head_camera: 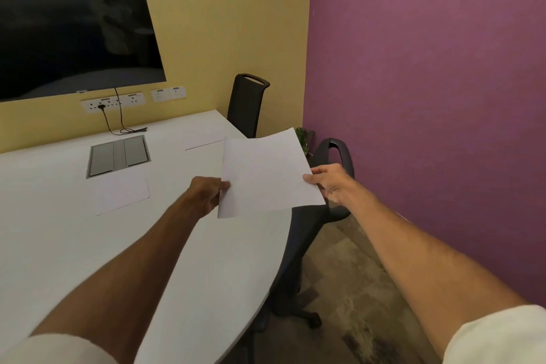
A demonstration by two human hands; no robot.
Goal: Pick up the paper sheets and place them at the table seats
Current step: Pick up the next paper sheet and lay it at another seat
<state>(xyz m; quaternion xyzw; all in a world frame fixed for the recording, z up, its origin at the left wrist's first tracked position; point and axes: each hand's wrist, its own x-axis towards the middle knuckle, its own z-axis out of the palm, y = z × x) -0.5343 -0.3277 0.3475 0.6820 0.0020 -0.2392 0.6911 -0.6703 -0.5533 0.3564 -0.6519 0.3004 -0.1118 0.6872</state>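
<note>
Both hands hold one white paper sheet point(267, 173) in the air above the right edge of the white table point(59, 230). My left hand point(208, 193) pinches its left edge. My right hand point(332, 182) grips its right edge. A second sheet point(122, 193) lies flat on the table to the left of my left hand. A third sheet point(204, 139) lies farther back near the table's far right corner, partly hidden by the held sheet.
A black chair point(246, 103) stands at the far right corner. Another black chair point(334, 154) sits by the table's right side under the held sheet. A grey cable box point(118, 155) is set into the tabletop. A dark screen point(74, 35) hangs on the yellow wall; a purple wall is close on the right.
</note>
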